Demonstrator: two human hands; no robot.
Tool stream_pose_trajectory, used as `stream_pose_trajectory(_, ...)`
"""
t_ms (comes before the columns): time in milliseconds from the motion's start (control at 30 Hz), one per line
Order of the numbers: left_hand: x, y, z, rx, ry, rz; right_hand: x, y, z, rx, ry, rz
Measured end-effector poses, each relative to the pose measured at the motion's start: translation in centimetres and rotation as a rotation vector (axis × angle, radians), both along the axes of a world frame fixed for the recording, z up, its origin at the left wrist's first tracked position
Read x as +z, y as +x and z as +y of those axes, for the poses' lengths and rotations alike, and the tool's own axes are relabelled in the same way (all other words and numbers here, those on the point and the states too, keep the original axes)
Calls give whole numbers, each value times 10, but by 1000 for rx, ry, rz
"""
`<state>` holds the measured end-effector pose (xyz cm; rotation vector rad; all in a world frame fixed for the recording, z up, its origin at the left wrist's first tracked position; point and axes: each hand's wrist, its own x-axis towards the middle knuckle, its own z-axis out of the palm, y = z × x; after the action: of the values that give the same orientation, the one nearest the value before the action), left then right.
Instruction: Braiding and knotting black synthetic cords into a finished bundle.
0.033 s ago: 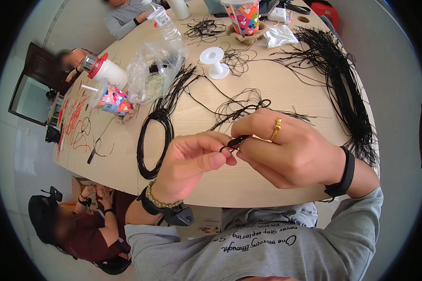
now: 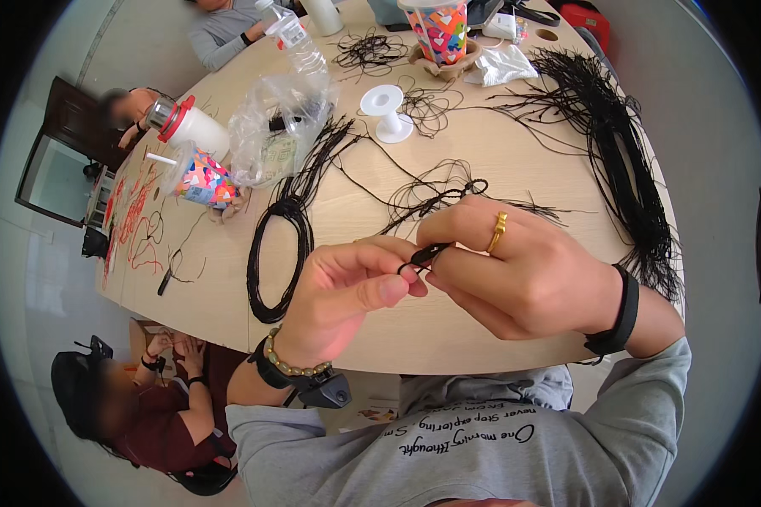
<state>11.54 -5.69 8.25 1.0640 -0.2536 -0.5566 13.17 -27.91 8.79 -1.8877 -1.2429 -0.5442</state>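
Observation:
Between my two hands is a black cord (image 2: 427,253) with a small loop at its left end. My left hand (image 2: 347,283) pinches the loop end between thumb and fingers. Fingers curled, my right hand (image 2: 520,270) grips the cord's thicker, knotted-looking part and hides some of it. Just beyond my hands, more black cords (image 2: 435,198) lie loosely tangled, one stretch braided. Left of my left hand rests a coiled bundle of black cords (image 2: 256,266), tied near its top.
A long bundle of black cords (image 2: 621,169) lies along the table's right side. Farther back stand a white spool (image 2: 385,114), a plastic bag (image 2: 271,160), a bottle (image 2: 300,46), a patterned cup (image 2: 435,29) and another cup (image 2: 201,177). A co-worker (image 2: 161,414) sits at left.

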Motion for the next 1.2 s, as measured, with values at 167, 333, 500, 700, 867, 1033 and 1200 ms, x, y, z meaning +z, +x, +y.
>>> stream_pose_trajectory(167, -3, -3, -5, 66, -41, -13, 0, -2, 3, -29, 27, 37)
stream_pose_trajectory(333, -5, -3, -12, 81, -51, -127, 4, -2, 1, -38, 0, 17)
stream_pose_trajectory(500, -12, 0, -7, 11, -27, -268, 0, -2, 0, -125, -79, -71)
stream_pose_trajectory(700, -5, -1, 1, -214, 3, -318, 8, -3, -7, -102, 13, 55)
stream_pose_trajectory(867, -11, -2, 0, -286, -66, -246, 11, -8, -7, -167, 22, 141)
stream_pose_trajectory(1033, -17, -6, -6, -309, -263, -142, 13, -7, -3, -193, 161, 65)
stream_pose_trajectory(1200, -27, -13, -19, -291, -502, -14, 9, -2, 3, -239, 224, -47)
